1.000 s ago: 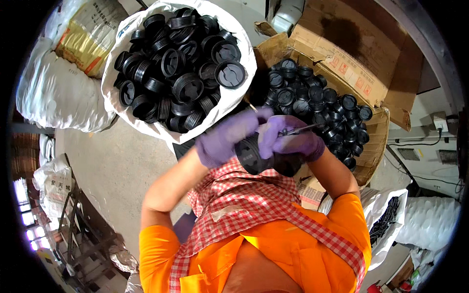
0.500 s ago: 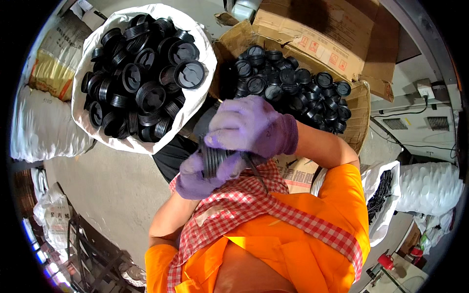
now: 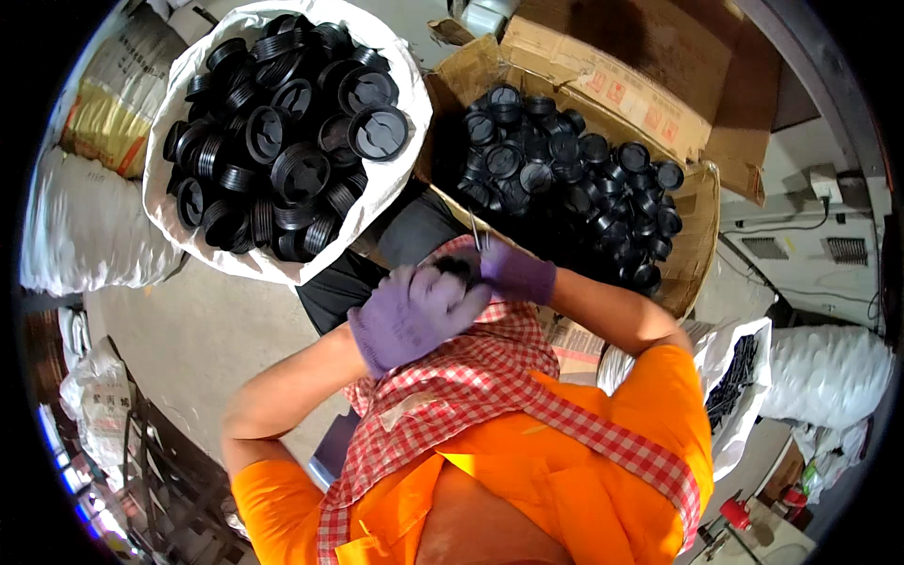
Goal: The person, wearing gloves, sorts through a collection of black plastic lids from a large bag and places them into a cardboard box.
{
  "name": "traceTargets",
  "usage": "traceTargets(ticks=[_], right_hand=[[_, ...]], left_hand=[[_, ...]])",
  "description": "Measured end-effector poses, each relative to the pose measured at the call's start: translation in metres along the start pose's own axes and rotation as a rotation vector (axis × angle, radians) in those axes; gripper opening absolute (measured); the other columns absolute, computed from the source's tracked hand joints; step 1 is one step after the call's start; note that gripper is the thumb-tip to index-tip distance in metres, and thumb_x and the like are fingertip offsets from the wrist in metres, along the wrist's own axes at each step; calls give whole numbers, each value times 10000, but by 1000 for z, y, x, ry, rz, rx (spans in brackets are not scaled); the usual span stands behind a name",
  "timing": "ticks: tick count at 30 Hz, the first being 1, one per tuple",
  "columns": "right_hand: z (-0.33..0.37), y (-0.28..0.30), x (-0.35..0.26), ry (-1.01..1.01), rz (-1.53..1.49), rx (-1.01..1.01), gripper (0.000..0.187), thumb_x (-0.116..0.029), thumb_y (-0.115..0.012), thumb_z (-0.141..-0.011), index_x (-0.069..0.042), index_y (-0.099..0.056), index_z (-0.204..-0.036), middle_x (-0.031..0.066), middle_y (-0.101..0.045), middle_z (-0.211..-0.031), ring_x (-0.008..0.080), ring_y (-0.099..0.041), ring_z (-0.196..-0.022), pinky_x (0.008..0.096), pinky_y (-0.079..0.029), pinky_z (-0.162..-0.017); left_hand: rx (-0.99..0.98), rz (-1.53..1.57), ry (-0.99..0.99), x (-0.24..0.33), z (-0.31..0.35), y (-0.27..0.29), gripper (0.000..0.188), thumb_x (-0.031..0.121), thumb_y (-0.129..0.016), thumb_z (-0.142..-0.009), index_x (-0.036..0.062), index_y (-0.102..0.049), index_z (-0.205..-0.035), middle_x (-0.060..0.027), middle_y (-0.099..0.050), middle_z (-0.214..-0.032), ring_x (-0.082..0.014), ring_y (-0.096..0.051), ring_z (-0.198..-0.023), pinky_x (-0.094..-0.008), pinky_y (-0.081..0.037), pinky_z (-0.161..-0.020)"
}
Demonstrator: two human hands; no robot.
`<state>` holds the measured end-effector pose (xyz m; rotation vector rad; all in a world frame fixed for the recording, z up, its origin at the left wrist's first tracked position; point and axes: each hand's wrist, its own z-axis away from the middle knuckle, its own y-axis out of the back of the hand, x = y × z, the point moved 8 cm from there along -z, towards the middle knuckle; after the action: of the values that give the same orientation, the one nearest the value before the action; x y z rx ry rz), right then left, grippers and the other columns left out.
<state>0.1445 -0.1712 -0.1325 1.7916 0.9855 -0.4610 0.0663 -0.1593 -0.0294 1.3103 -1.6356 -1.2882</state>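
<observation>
Bent fingers of the left hand (image 3: 419, 315) are closed over a black plastic piece (image 3: 459, 267), which sits between the two palms, low in front of the apron; motion blur and the purple glove hide most of its shape. Right hand (image 3: 516, 271) is just beside it, also gloved, fist closed around a thin metal tool (image 3: 476, 232) whose narrow ends poke up past the knuckles. I can't tell from here whether the tool touches the piece.

Both hands are over the lap — dark trousers (image 3: 339, 287) beneath, a red-checked apron (image 3: 438, 386) and an orange shirt (image 3: 612, 424) behind. Beyond the left hand stands a big white sack (image 3: 259, 266), its mouth rolled wide and heaped with round black caps (image 3: 301, 174), many of them ribbed around the side. Beyond the right hand an open cardboard box (image 3: 699, 217) holds a dark pile of smaller-looking round black parts (image 3: 565, 149), its flaps folded back.

Off by the right elbow, a smaller white bag (image 3: 758, 377) holds slim black strips (image 3: 734, 381) — next to it, a bulging white bundle (image 3: 829, 372). Full pale sacks (image 3: 89, 226) are stacked at far left, on the concrete floor (image 3: 217, 330).
</observation>
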Motion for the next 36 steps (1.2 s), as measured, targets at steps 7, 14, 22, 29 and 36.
traceTargets(ticks=[7,14,22,29,36], right_hand=[[54,92,-57,-160,-671,69,161,-62,-651,-800,-51,-513,-718,46,-480,-686,196,-485,-643,303,-385,-577],[333,282,-55,-1109,602,1339,144,-141,-716,-793,-24,-635,-815,-8,-603,-745,87,-517,-666,224,-438,-656],[552,269,-169,-2510,815,234,781,-543,-739,-619,-159,-517,-1262,121,-459,-1375,350,-452,-1239,443,-373,-1022],[391,340,-128,-1488,1706,453,359,-239,-602,-771,-185,-623,-1125,117,-647,-995,294,-617,-906,424,-496,-714],[286,212,140,-1369,986,158,723,-259,-720,-727,-70,-378,-1336,173,-435,-1316,339,-421,-1216,394,-388,-998]], left_hand=[[-228,271,495,-90,73,61,239,81,-650,-782,83,-641,-1021,-111,-638,-948,-233,-632,-837,-365,-522,-691],[625,164,641,-272,77,126,456,-3,-662,-805,-1,-527,-1240,-139,-616,-1158,-201,-583,-1071,-317,-471,-895],[106,-109,984,-411,163,28,662,387,-688,-791,199,-425,-1368,-169,-535,-1280,-316,-512,-1175,-386,-401,-967],[236,-234,933,-323,103,77,634,437,-678,-794,169,-476,-1332,-244,-330,-1419,-368,-405,-1267,-400,-352,-1026],[323,94,569,-163,20,77,448,173,-665,-809,51,-561,-1227,-187,-462,-1324,-320,-452,-1218,-393,-374,-1000]])
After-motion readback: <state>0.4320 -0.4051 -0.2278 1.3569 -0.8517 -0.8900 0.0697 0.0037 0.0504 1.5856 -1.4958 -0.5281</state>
